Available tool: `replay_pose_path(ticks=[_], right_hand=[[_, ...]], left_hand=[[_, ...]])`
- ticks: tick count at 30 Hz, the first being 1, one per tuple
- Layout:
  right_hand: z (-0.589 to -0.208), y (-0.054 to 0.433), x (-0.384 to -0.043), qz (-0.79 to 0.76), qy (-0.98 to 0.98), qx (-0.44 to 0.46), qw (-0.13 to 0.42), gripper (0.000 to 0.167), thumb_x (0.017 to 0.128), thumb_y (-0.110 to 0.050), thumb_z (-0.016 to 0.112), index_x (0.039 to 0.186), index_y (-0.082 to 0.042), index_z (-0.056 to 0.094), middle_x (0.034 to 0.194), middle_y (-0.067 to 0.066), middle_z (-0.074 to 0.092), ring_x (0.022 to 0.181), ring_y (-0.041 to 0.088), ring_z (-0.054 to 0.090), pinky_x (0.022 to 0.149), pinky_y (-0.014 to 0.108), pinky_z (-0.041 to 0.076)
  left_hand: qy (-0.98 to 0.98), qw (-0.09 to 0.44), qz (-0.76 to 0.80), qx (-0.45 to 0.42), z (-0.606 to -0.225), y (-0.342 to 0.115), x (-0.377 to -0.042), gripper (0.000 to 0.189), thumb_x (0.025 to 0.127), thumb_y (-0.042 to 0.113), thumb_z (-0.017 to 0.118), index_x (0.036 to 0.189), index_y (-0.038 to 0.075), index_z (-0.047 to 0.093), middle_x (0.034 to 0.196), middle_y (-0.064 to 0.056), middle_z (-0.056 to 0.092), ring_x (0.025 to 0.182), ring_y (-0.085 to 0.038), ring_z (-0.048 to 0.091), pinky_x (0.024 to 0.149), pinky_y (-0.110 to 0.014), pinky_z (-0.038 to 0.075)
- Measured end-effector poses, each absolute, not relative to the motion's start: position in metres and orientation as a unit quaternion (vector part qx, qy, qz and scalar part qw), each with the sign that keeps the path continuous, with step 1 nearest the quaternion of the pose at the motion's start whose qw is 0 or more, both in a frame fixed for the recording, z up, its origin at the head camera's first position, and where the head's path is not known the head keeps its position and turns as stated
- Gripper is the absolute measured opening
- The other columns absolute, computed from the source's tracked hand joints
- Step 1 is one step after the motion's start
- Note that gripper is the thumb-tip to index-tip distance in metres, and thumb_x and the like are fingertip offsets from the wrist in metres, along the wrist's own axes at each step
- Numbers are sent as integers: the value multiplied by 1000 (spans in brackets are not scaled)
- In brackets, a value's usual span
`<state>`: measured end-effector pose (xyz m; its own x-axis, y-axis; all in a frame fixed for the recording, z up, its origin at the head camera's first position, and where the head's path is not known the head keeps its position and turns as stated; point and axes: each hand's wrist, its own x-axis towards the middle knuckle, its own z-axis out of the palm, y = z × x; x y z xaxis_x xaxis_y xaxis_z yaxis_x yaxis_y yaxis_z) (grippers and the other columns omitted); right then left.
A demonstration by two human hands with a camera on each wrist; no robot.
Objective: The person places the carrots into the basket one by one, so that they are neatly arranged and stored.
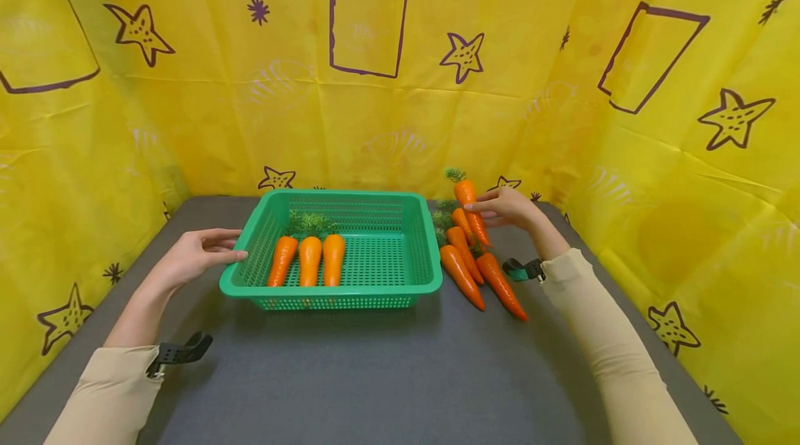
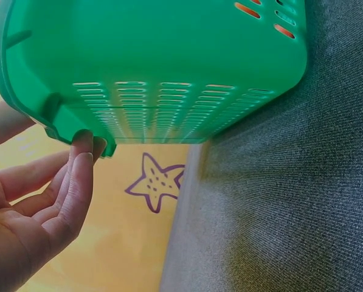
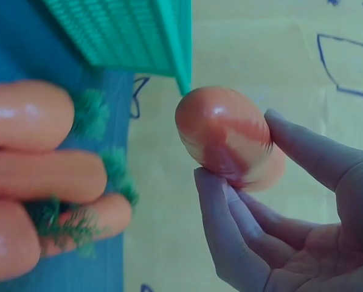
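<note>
A green plastic basket (image 1: pixel 337 290) with slotted sides sits on the table, three carrots with leafy green tops lying side by side in its left half. My left hand (image 1: pixel 194 257) holds the basket's left rim, thumb on top; the left wrist view shows its fingertips (image 2: pixel 81 158) bent up under the rim. To the right of the basket, my right hand (image 1: pixel 509 209) pinches a carrot (image 1: pixel 467 192) between thumb and fingers, its green top pointing up and away. This raised carrot (image 3: pixel 224 131) appears end-on in the right wrist view. Several other carrots (image 1: pixel 461 277) lie in a loose pile below it.
The grey tabletop (image 1: pixel 375 375) stretches in front of the basket. Yellow cloth (image 1: pixel 375 126) printed with stars and frames hangs behind and on both sides. Black straps (image 1: pixel 181 349) circle both wrists over beige sleeves.
</note>
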<state>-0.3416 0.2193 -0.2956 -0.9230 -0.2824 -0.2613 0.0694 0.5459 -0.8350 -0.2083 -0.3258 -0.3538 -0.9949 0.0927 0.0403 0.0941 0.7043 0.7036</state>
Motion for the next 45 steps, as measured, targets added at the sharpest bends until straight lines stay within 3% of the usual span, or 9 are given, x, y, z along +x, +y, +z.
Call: replay_pose_path(ticks=[13, 18, 27, 37, 45], right_hand=[[-281, 173, -341, -490, 843, -86, 206, 67, 89, -26, 67, 140, 6, 39, 135, 23, 50, 121, 34, 53, 97, 44, 46], [-280, 155, -342, -487, 843, -92, 206, 66, 88, -26, 69, 139, 6, 41, 132, 21, 54, 116, 31, 56, 93, 42, 49], [-282, 117, -341, -497, 831, -108, 226, 68, 85, -24, 72, 139, 6, 41, 134, 21, 52, 116, 32, 58, 90, 43, 51], [-291, 78, -339, -489, 825, -113, 260, 69, 85, -24, 72, 139, 7, 40, 133, 21, 52, 114, 32, 60, 91, 45, 50], [-309, 58, -342, -487, 817, -110, 288, 64, 83, -21, 75, 133, 6, 47, 130, 19, 54, 108, 29, 62, 90, 44, 50]], left_hand=[[-924, 0, -380, -48, -352, -325, -207, 68, 86, 40, 68, 136, -2, 47, 121, -25, 59, 103, -25, 61, 86, -41, 50], [-924, 2, -379, -46, -351, -325, -207, 68, 86, 41, 68, 136, -1, 48, 121, -25, 60, 103, -26, 61, 84, -36, 50], [-925, 2, -376, -56, -353, -328, -210, 67, 87, 37, 69, 137, -1, 47, 122, -25, 59, 92, 3, 56, 77, -20, 46], [-923, 0, -382, -52, -356, -330, -210, 67, 87, 36, 68, 137, -1, 46, 123, -25, 59, 90, 6, 55, 77, -18, 46], [-922, 5, -385, -50, -354, -329, -208, 67, 86, 40, 68, 136, 0, 48, 121, -24, 60, 97, -11, 61, 77, -20, 47]])
